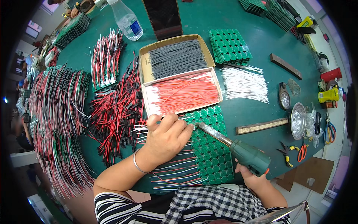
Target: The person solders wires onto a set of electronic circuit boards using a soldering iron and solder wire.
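Observation:
A panel of round green circuit boards (214,156) lies in front of me, with red, white and black wires (171,175) reaching out from its left edge. My left hand (167,136) is closed in a pinch at the panel's upper left edge, on what looks like a wire; the fingertips mostly hide it. My right hand (251,176) grips the green handle of a soldering iron (250,156) from below. The iron's metal tip is at the panel, right beside my left fingertips; I cannot tell if it touches.
Beyond the panel are boxes of red wires (186,91) and grey wires (179,58), with white wires (244,84) to their right. Wired boards (56,100) and red-black leads (119,112) pile up left. A bottle (126,22), a metal dish (298,121) and pliers (285,151) stand around.

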`<state>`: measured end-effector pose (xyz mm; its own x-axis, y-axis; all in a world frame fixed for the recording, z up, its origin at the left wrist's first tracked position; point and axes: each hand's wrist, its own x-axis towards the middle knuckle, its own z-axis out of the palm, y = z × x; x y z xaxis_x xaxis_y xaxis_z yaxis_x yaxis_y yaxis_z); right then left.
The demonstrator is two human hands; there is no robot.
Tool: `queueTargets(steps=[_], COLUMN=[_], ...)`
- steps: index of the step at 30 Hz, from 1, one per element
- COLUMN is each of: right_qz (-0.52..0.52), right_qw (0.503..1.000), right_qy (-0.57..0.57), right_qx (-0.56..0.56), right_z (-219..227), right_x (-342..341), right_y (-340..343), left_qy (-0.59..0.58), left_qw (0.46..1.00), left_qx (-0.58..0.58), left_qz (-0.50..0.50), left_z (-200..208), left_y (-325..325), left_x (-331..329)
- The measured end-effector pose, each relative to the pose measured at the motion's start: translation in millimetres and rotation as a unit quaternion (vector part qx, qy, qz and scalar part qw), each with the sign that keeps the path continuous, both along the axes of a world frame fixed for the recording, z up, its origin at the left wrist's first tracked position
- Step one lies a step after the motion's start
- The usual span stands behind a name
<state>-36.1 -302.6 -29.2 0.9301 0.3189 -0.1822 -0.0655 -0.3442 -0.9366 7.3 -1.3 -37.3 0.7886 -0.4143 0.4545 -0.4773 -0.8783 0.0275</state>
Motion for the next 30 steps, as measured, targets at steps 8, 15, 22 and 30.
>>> queueTargets(steps=[8, 15, 22, 30], right_qz=[-0.032, 0.048, -0.024, 0.078], right_qw=[0.994, 0.994, 0.997, 0.996], right_qy=[0.030, -0.086, -0.026, -0.047], right_qx=[0.097, 0.046, 0.065, 0.026], right_z=[7.5, -5.9, 5.1, -0.5], right_x=[-2.2, -4.4, -13.4, -16.9], right_y=[1.4, -16.6, -9.4, -18.5], left_qy=[0.001, 0.007, 0.018, 0.018], left_qw=[1.000, 1.000, 1.000, 1.000], left_qx=[0.004, 0.023, 0.006, 0.006], left_qz=[0.003, 0.003, -0.015, -0.013], left_z=[-0.2, 2.0, 8.9, 3.4], left_y=[-0.1, 0.0, -5.0, -6.0], left_x=[-1.6, -1.5, -13.3, -17.0])
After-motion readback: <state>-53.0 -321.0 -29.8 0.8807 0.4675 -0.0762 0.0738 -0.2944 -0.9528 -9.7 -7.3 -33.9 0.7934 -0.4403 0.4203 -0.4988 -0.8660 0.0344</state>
